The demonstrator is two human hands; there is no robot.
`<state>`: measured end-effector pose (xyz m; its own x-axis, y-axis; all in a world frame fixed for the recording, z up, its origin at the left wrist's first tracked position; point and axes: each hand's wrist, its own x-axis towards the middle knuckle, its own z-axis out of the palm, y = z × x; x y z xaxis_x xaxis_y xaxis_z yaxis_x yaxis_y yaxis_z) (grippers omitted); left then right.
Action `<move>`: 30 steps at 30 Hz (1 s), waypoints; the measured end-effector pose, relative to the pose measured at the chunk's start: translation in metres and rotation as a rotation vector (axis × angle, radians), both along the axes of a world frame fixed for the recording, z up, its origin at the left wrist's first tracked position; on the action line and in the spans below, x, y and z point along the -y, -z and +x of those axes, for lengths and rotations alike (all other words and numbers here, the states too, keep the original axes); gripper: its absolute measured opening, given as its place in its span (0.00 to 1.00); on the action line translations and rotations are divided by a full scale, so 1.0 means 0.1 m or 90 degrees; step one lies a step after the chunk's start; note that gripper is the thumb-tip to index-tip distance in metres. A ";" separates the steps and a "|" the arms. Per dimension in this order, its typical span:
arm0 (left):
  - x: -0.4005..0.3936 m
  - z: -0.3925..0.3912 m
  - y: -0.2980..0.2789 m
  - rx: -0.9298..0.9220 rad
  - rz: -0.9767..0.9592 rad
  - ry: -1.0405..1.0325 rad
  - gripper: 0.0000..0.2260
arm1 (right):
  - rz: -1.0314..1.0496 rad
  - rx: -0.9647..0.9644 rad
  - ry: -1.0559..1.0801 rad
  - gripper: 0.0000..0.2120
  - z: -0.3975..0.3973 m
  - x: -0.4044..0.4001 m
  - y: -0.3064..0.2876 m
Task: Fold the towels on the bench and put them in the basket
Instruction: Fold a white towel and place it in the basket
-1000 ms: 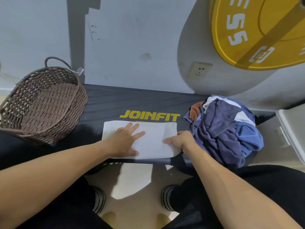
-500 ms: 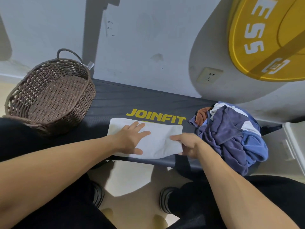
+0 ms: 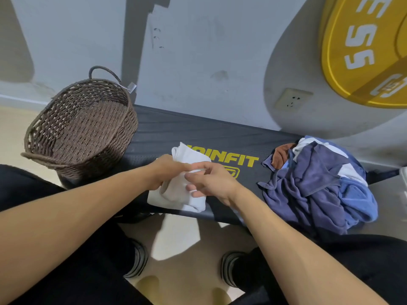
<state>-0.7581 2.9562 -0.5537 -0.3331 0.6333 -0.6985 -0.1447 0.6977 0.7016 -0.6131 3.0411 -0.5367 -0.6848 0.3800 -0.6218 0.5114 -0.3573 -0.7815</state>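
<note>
The black bench spans the middle of the view, its yellow lettering "JOINFIT" partly covered by the white towel, so only "OINFIT" reads. At 2 o'clock a yellow weight plate shows white characters that look like "ESS", cut off by the frame edge. At 9 o'clock, on the bench's left end, the brown wicker basket holds nothing that I can see. At 3 o'clock lies a heap of unfolded towels, navy, lighter blue, white and a rust-orange one.

The white towel sits at centre, doubled over and bunched between both hands. The left hand grips it from the left side with curled fingers. The right hand pinches its upper layer.

Judging by this, the first towel is mid-fold. None is in the basket, so most of the job remains.
</note>
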 end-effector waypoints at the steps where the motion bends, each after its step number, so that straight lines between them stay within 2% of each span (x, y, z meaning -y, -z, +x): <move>1: 0.05 -0.05 0.06 -0.022 -0.018 -0.013 0.11 | 0.075 0.037 0.002 0.14 0.00 -0.01 0.05; 3: 0.13 -0.10 0.17 -0.079 -0.058 -0.005 0.02 | 0.290 0.108 -0.032 0.14 0.02 -0.01 0.16; 4: 0.15 -0.11 0.21 -0.108 -0.076 -0.007 0.05 | 0.372 0.121 -0.060 0.14 0.04 0.00 0.20; 9: 0.16 -0.18 0.25 -0.125 -0.124 -0.006 0.08 | 0.551 0.118 -0.154 0.19 0.10 0.09 0.37; 14: 0.15 -0.26 0.15 -0.135 -0.179 0.024 0.03 | 0.599 0.041 -0.210 0.21 0.12 0.12 0.42; 19: 0.16 -0.32 0.15 -0.164 -0.219 0.057 0.10 | 0.657 0.043 -0.279 0.21 0.06 0.13 0.41; 25: 0.23 -0.33 0.13 -0.375 -0.256 0.183 0.08 | 0.678 0.056 -0.389 0.25 0.05 0.21 0.49; 27: 0.24 -0.32 0.15 -0.375 -0.241 0.182 0.07 | 0.701 0.057 -0.384 0.25 0.05 0.20 0.52; 30: 0.27 -0.30 0.20 -0.330 -0.214 0.117 0.12 | 0.712 0.055 -0.373 0.23 0.02 0.23 0.53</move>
<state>-0.7882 2.9288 -0.5735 -0.5876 0.4871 -0.6461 0.2972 0.8726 0.3876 -0.6109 3.0180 -0.5894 -0.9010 0.3803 -0.2089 0.4336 0.7719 -0.4649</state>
